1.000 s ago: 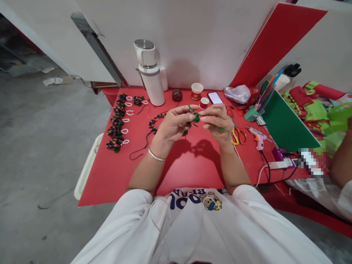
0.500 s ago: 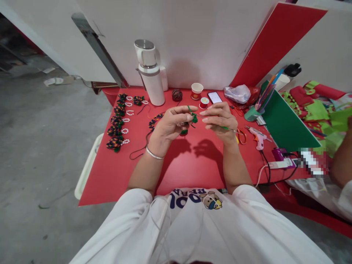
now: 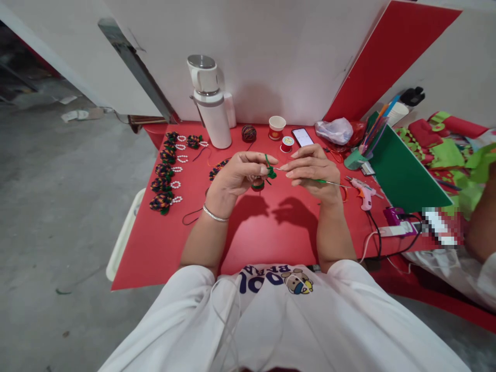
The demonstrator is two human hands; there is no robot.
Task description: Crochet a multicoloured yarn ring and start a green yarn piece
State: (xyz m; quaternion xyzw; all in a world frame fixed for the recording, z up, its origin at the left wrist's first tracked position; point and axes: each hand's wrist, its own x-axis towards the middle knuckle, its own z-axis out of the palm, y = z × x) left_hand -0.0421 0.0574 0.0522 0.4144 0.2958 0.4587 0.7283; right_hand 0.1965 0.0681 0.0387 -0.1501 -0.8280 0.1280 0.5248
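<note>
My left hand (image 3: 245, 173) pinches a small piece of green yarn work (image 3: 272, 172), and a strand of green yarn runs up over its index finger. My right hand (image 3: 315, 171) is closed on a thin crochet hook (image 3: 321, 181) with a green grip. The hook's metal tip points left and reaches the green piece. Below my left fingers a green yarn ball (image 3: 258, 184) shows partly. A dark multicoloured yarn piece (image 3: 217, 169) lies on the table, partly behind my left hand.
The red table (image 3: 155, 258) holds a row of yarn pieces with bead loops (image 3: 160, 201), a white flask (image 3: 215, 121), a paper cup (image 3: 276, 127), a thread spool (image 3: 287, 143), a phone (image 3: 303, 137) and a pink glue gun (image 3: 364, 192). Another person's arm (image 3: 482, 222) is at the right.
My right hand has shifted slightly right and down with the hook, whose tip now lies at the green piece. The green piece has moved slightly down and left.
</note>
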